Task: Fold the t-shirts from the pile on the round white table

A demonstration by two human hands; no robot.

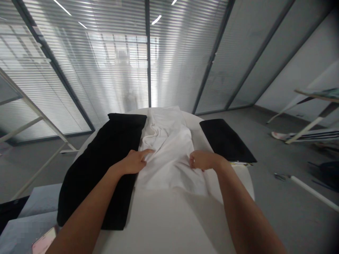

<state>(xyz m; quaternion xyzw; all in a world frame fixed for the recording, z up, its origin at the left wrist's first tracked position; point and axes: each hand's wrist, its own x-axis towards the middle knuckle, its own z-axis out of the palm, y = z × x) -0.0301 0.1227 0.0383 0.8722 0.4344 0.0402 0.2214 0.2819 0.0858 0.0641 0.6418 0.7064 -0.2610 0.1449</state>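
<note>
A white garment [172, 141] lies spread and wrinkled on the white round table [159, 218]; its kind is not clear. At its left edge, my left hand [134, 161] rests with the index finger stretched over the cloth and the thumb apart. My right hand [202, 160] is closed at the garment's right edge, fingers curled on the fabric, which creases towards it. Left of the white cloth, partly under my left arm, lies a folded black garment [103, 151].
A flat black item [225, 139] lies at the table's right side. A phone [45, 241] is at the lower left by grey-blue surfaces. A white metal frame [39, 120] stands left, a glass partition with blinds [172, 70] behind. A white pole [312, 192] and another table [317, 95] are right.
</note>
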